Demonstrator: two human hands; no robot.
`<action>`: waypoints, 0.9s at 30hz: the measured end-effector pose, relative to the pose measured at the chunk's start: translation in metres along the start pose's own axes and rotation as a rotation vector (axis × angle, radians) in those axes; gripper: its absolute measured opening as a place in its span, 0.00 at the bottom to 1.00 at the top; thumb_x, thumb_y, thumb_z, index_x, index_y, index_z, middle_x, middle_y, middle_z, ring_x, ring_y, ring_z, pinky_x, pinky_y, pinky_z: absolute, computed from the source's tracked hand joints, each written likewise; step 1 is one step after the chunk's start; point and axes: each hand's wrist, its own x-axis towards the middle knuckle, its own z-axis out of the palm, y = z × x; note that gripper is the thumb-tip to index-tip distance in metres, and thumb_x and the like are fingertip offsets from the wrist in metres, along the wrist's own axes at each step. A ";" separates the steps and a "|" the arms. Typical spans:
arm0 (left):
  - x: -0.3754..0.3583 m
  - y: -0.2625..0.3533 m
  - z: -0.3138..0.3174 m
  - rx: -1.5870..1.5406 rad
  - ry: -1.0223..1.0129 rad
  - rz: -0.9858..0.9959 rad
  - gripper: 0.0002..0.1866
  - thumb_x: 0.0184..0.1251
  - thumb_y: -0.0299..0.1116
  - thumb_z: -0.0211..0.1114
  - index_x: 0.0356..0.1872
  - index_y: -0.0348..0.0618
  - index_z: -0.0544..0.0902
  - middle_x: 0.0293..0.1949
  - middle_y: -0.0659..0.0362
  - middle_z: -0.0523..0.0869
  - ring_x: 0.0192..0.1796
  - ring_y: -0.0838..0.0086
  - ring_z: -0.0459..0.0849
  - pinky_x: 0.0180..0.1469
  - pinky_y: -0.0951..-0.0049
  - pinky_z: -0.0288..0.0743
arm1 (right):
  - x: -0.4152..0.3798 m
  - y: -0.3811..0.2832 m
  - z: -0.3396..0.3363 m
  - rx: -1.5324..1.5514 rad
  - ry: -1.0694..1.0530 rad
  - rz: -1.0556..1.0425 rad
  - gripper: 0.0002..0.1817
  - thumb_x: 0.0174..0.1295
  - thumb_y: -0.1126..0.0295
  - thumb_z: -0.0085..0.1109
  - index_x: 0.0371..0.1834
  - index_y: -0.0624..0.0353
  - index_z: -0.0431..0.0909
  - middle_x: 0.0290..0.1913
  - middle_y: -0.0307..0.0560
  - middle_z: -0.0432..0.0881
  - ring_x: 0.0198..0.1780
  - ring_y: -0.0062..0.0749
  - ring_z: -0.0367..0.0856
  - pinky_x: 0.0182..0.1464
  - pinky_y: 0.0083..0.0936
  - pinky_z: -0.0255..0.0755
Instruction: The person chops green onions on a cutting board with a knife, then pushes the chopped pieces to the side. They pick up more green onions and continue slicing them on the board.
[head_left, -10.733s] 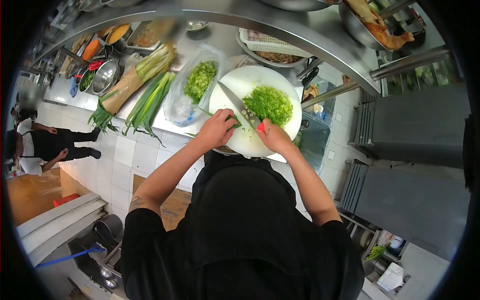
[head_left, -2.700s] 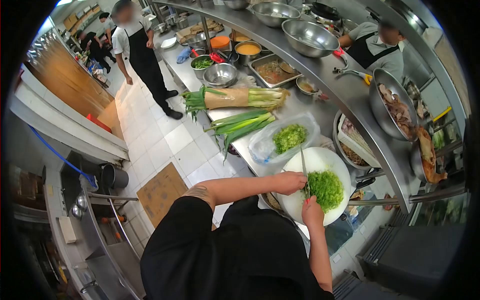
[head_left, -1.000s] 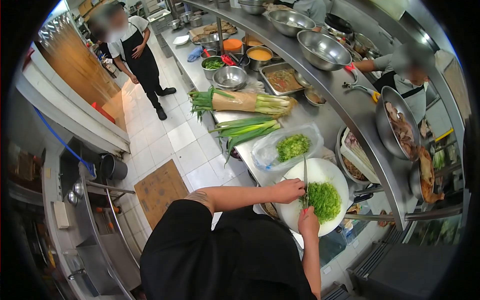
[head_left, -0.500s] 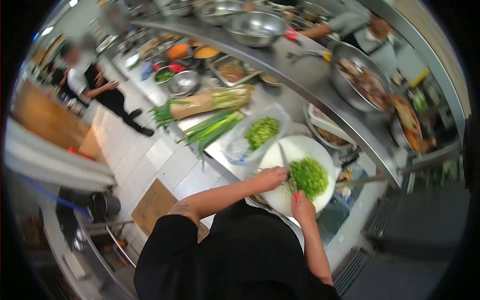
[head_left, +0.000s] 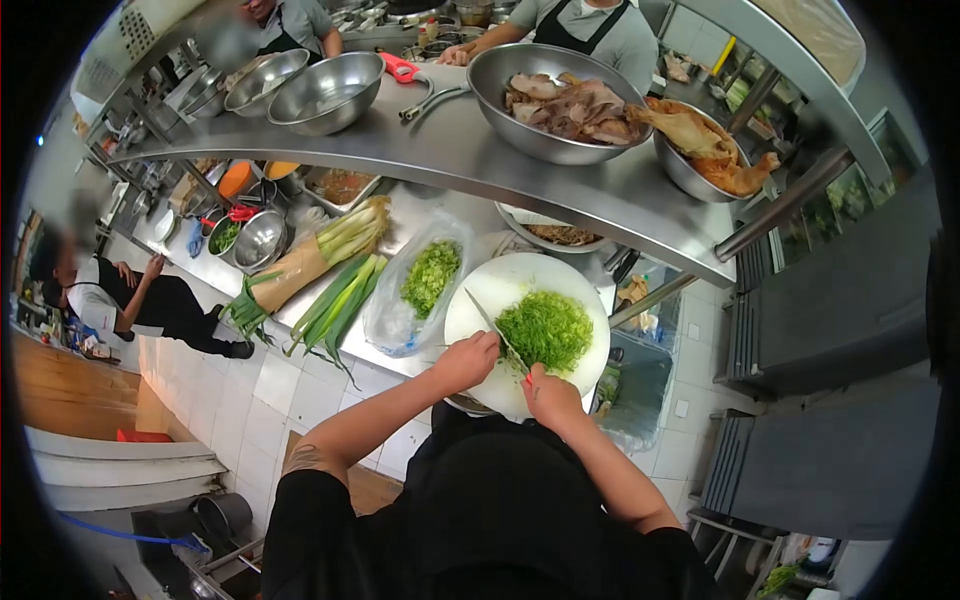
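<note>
On a round white cutting board [head_left: 580, 290] lies a pile of finely cut green onion [head_left: 545, 330]. My right hand [head_left: 553, 396] is closed round the red handle of a knife [head_left: 488, 318], whose blade points away to the upper left along the pile's left edge. My left hand [head_left: 466, 362] is closed at the board's left side, beside the blade; what its fingers hold is too small to make out. A plastic bag of chopped greens [head_left: 432, 278] lies left of the board, with loose green stalks [head_left: 340, 300] and a paper-wrapped bundle of green onions [head_left: 300, 265] farther left.
A steel shelf [head_left: 430, 160] spans above the counter, bearing a bowl of sliced meat [head_left: 560, 110], a bowl of poultry [head_left: 710, 160], empty bowls [head_left: 325, 95] and red-handled scissors [head_left: 410, 75]. Co-workers stand behind it; another person [head_left: 150, 305] is at the left. A bin [head_left: 640, 390] stands right.
The view has turned and shifted, so the board appears farther left and the shelf more level. My hands remain at the board, the right one still on the knife.
</note>
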 end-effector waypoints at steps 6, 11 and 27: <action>-0.001 -0.005 -0.004 -0.019 0.125 0.079 0.05 0.67 0.29 0.64 0.37 0.39 0.84 0.45 0.56 0.84 0.48 0.60 0.85 0.50 0.63 0.85 | 0.008 0.002 0.001 0.003 -0.024 0.031 0.15 0.78 0.58 0.55 0.47 0.61 0.71 0.32 0.63 0.89 0.36 0.63 0.90 0.41 0.57 0.82; -0.001 -0.005 -0.008 0.040 0.017 0.145 0.05 0.63 0.29 0.65 0.36 0.40 0.84 0.42 0.56 0.82 0.48 0.62 0.84 0.48 0.65 0.84 | -0.008 -0.005 -0.015 -0.058 -0.022 -0.019 0.15 0.79 0.58 0.54 0.47 0.61 0.71 0.32 0.63 0.89 0.36 0.61 0.90 0.41 0.56 0.82; -0.004 -0.004 -0.007 -0.005 -0.073 0.086 0.10 0.63 0.27 0.64 0.43 0.35 0.86 0.51 0.52 0.82 0.55 0.59 0.84 0.55 0.63 0.84 | 0.010 0.002 0.008 -0.064 -0.019 0.025 0.14 0.79 0.59 0.52 0.47 0.61 0.71 0.33 0.64 0.89 0.37 0.63 0.90 0.42 0.57 0.81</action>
